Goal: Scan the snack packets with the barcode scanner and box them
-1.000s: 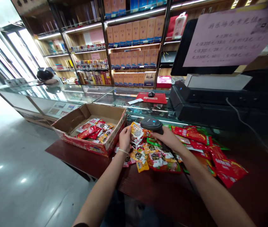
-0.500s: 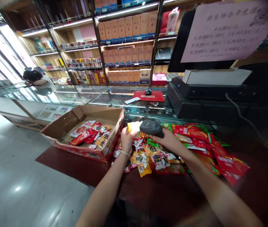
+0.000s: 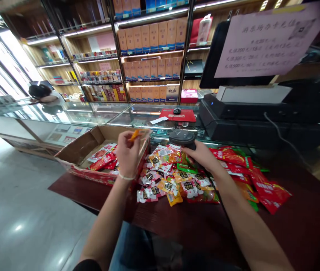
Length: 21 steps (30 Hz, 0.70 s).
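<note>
In the head view, a person's two bare hands work over a dark red-brown table (image 3: 157,220) in the lower middle of the frame. The left hand (image 3: 127,154), at centre, pinches a small orange sachet (image 3: 134,135) between its fingers; the sachet is blurred, above the right-hand edge of a cardboard box (image 3: 85,175). The right hand (image 3: 201,153), right of centre, has its fingers wrapped around the grip of a black handheld scanner (image 3: 182,137), above a heap of small packets (image 3: 160,182).

Good handling here, as I judge it, means a light pinch at the sachet's edge, so that its face lies flat and uncreased, and a steady scanner with its head clear of the heap. The left wrist should ride high enough to pass the box wall.

The box, left of centre, holds some red and white packets. Larger red packets (image 3: 270,192) lie at right, beyond the right forearm. The box wall stands closest in the way; the crowded heap leaves little room beneath the scanner.

Behind runs a glass display case (image 3: 115,116) bearing a red mat (image 3: 189,116) and a mouse (image 3: 177,111). A monitor with a pink sign (image 3: 261,43) fills the upper right; stocked shelves (image 3: 148,35) span the top; another person (image 3: 54,99) leans at far left.
</note>
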{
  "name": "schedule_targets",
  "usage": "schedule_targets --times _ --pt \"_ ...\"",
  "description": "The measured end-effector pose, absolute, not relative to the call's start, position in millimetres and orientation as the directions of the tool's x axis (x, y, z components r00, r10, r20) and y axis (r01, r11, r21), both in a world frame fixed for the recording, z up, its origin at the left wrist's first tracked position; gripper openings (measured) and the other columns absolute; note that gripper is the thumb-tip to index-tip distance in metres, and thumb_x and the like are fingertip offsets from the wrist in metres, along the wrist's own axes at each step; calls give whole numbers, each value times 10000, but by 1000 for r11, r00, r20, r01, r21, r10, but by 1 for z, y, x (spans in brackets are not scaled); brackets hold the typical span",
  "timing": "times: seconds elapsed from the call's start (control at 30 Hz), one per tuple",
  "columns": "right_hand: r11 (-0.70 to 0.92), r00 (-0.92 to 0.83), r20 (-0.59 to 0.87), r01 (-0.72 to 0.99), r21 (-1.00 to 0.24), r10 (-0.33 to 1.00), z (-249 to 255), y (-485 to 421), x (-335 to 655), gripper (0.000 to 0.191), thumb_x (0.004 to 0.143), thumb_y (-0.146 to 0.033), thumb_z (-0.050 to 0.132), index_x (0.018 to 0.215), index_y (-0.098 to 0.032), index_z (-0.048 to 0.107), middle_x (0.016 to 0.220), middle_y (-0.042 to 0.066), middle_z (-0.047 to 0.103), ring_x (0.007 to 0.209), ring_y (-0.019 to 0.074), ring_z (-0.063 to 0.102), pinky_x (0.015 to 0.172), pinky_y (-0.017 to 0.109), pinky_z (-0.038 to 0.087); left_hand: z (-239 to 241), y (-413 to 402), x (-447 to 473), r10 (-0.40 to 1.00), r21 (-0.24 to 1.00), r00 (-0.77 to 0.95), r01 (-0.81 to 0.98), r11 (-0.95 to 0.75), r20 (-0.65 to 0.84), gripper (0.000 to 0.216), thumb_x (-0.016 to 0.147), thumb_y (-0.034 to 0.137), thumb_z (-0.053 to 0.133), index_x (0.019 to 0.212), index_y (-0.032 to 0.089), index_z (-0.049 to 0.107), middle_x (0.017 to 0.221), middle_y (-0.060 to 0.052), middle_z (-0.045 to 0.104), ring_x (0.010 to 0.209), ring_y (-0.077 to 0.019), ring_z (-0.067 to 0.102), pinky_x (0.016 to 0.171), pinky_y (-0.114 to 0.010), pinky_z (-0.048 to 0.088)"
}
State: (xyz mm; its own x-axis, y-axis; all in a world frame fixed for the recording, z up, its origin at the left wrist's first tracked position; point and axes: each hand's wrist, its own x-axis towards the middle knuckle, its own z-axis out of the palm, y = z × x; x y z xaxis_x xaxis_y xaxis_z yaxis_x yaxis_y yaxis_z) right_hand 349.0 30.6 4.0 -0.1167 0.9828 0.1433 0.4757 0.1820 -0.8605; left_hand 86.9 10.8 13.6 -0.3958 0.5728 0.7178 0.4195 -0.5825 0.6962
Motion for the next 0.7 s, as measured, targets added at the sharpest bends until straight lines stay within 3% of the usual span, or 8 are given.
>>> schedule_targets --times 0.1,0.17,0.27,0.4,0.57,0.7 --pt "197 -128 154 481 -854 980 -2 31 349 309 797 -507 632 866 -216 559 479 -49 549 380 127 491 397 235 370 22 15 28 511 587 -361 704 -398 780 172 872 280 597 1022 196 582 966 -33 656 826 -137 649 783 -259 504" --pt "192 -141 140 495 -847 980 -5 30 348 297 801 -498 629 856 -215 555 480 -45 554 382 129 496 394 234 368 15 20 -4 603 520 -285 814 -259 745 209 866 240 578 1069 198 594 1015 -60 679 909 -181 662 849 -311 503" --pt "159 -147 95 525 -836 985 -4 26 346 251 804 -448 628 850 -213 550 438 -48 533 377 136 496 393 236 366 -2 27 -30 813 482 -158 860 -165 560 336 824 169 565 1159 182 590 1139 -106 685 1059 -231 648 934 -367 489" --pt "143 -161 63 560 -816 985 -2 23 346 242 799 -435 638 836 -213 549 417 -53 517 372 135 490 404 241 373 -15 32 -32 894 469 -34 860 -202 447 331 856 216 524 1172 179 613 1168 -97 693 1066 -230 654 949 -376 489" --pt "154 -147 88 540 -827 985 2 22 357 273 802 -468 640 871 -213 571 449 -49 538 387 133 498 400 236 368 -1 22 -13 836 317 111 892 -322 537 290 901 283 493 1116 189 664 1116 -89 710 1045 -246 651 930 -377 488" --pt "120 -63 102 561 -819 993 9 23 377 238 785 -414 665 869 -211 570 469 -50 543 383 125 495 389 229 368 16 1 34 771 292 164 861 -417 615 260 926 279 485 1108 203 655 1094 -76 709 1015 -226 651 900 -349 496"
